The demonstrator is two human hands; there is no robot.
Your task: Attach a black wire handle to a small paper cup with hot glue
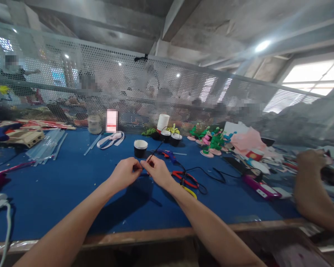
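Note:
Both my hands meet over the middle of the blue table [72, 207], fingertips almost touching. In my right hand [159, 171] a thin black stick-like piece [156, 148], perhaps a wire or pipe cleaner, is pinched and slants up to the right. My left hand [125, 171] is closed in a pinch beside it; what sits between those fingertips is hidden. Just beyond them stands a small black cup with a white rim [140, 149]. A blue glue gun [169, 155] lies right of it. Red-handled pliers [185, 180] and a yellow handle [189, 191] lie by my right wrist.
Clear glue sticks [48, 146] and a white ribbon loop [100, 144] lie left. At the back are stacked white cups [163, 122] and green figures [216, 141]. A purple power strip [261, 188] with black cords lies right, near another person's arm [308, 181]. A perforated screen [105, 70] stands behind.

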